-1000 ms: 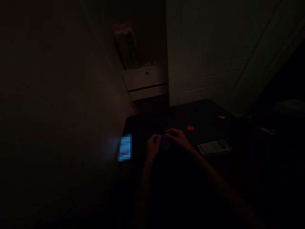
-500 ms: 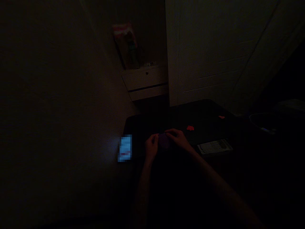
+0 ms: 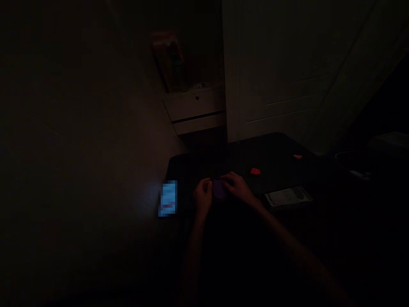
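Observation:
A dark purple, flat-looking piece lies between my hands over the black table; the dim light hides what kind of thing it is. At its left edge, my left hand is closed, thumb and fingers pinched together. My right hand has its fingers curled down onto the piece's upper right edge, gripping it. Just beyond my right hand is a small red-orange piece. Another small orange piece lies farther back on the right.
A lit, pixelated screen is at the table's left edge beside the wall. A pale printed booklet or packet lies right of my forearm. Behind the black table stand white drawers and a pale door.
My left hand has shifted slightly to the left, and more of the purple piece shows between my hands. My right hand has barely moved.

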`<state>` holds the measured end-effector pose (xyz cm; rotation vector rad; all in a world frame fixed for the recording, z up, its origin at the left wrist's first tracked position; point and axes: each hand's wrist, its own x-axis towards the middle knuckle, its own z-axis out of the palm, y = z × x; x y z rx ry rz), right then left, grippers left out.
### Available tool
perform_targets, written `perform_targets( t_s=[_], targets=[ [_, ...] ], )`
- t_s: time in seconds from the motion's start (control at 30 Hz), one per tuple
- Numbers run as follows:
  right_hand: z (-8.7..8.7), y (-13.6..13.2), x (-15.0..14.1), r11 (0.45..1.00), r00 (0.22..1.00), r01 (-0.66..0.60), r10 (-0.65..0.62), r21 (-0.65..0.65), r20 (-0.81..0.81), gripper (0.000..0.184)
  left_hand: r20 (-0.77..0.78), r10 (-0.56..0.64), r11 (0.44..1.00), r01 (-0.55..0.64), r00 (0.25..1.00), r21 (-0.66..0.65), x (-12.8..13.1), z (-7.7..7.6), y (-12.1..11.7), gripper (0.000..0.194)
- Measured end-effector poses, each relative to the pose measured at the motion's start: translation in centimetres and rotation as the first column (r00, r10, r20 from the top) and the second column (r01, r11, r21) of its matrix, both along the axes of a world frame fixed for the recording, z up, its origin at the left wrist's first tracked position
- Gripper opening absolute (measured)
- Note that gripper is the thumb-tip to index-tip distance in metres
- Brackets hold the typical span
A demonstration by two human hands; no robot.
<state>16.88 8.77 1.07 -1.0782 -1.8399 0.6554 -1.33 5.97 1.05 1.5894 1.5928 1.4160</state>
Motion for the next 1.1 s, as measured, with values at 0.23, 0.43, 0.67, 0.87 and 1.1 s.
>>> perform_targets(
  t_s=[0.23,0.43,0.67,0.87,1.1],
  targets=[
    [-0.7,0.0,-0.2,0.994,0.977,0.026,-0.047,0.102,0.208,0.032,-0.369,0.025,0.997,0.006,0.929,0.083,0.3,-0.3,-0.2,0.018],
    [-0.2,-0.3,-0.4,0.99,0.901,-0.045,-0.018,0.134,0.433,0.041,-0.441,0.024,0.997,0.012,0.897,0.078,0.5,-0.3,-0.4,0.019],
    [0.0,0.3,-0.5,0.995,0.893,-0.031,-0.013,0.09,0.45,0.035,-0.44,0.07,0.994,-0.024,0.895,0.109,0.7,-0.6,-0.5,0.015],
    [0.8,1.8,0.0,0.987,0.885,-0.152,0.11,0.057,0.453,0.025,-0.421,0.046,0.996,-0.011,0.906,0.087,0.7,-0.5,-0.4,0.007],
    [0.4,2.2,0.7,0.977,0.936,-0.212,0.195,0.03,0.293,0.023,-0.316,-0.028,0.999,0.035,0.948,0.018,0.7,-0.5,-0.3,0.011]
  ],
)
